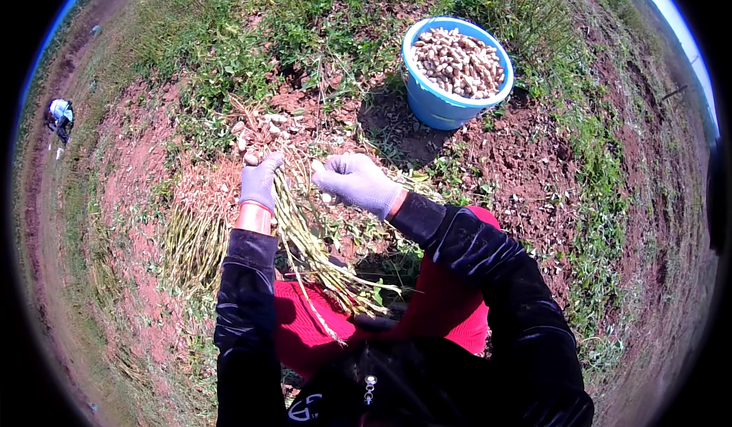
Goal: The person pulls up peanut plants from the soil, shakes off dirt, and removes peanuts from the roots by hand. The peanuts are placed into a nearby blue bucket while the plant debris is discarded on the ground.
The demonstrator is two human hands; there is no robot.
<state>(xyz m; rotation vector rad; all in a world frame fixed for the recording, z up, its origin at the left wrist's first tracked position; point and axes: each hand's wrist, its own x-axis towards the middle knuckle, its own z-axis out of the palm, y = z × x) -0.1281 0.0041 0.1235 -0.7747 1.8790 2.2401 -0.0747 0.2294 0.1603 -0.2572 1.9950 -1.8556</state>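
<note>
My left hand (pixel 262 181), in a pale work glove, is closed around a bundle of peanut plants near its root end. The green stems (pixel 303 238) trail down towards my lap, and roots with peanut pods (pixel 251 157) show above the fist. To its right is my right hand (pixel 357 181), gloved alike, with its fingers curled; a pale pod (pixel 317 167) shows at its fingertips. Whether the pod is still joined to the plant cannot be seen. Beyond my right hand stands a blue plastic bucket (pixel 440 112) heaped with peanuts (pixel 457 64).
A pile of peanut plants (pixel 197 227) lies on the ground left of my left hand. Low green weeds (pixel 354 32) grow ahead, and reddish soil (pixel 532 158) lies to the right. Far off at the left, a person (pixel 60 119) is bent over.
</note>
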